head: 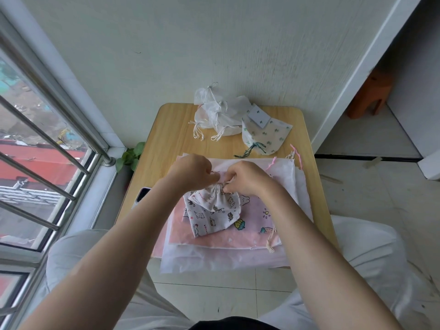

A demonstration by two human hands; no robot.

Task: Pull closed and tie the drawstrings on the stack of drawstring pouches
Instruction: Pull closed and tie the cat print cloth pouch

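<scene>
**Both hands at the mouth of a cat-print pouch**

Pale walls and a barred window [42, 148] at 9 o'clock frame a small wooden bench [166, 136] pushed against the wall. On the near half of it lies a stack [238, 256] of flat pouches, white and pink, some with cartoon prints. On top of the stack, near the middle, sits a cat pouch [212, 210] with its mouth gathered tight. The left hand [192, 172] and right hand [247, 179] meet just above that mouth, at its 12 o'clock edge. Fingers of both hands are curled closed and pinch at the drawstring [227, 181], of which only a short bit shows between them.

At 12 o'clock on the bench lie white pouches [214, 110], cinched and tied. Just beside them, toward 1 o'clock, lies a cactus pouch [264, 134] with a dark green cord. A phone [142, 195] rests at the bench's 9 o'clock edge, and green leaves [131, 156] show beyond it. An orange stool [371, 94] stands at 2 o'clock.
</scene>
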